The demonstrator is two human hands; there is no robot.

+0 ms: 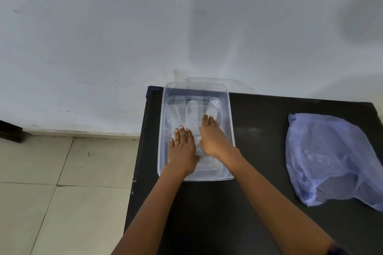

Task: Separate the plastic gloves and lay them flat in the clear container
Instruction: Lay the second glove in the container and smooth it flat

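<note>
Pressing flat on a plastic glove [191, 113], both hands are seen inside the clear container [231, 130] on the black worktop [259, 130]. The left hand [182, 148] and right hand [212, 136] are laid palm-down, fingers extended, so nothing is pinched in either grip (only pressed). The glove's fingers are spread just beyond the fingertips. A bluish plastic bag [331, 157] is lying well right of the right hand.

Both my arms bare, extended from lower frame toward centre. My left hand [182, 149] palm down, fingers together, flat. My right hand [212, 136] just right of it, palm down, fingers stretched forward.
</note>
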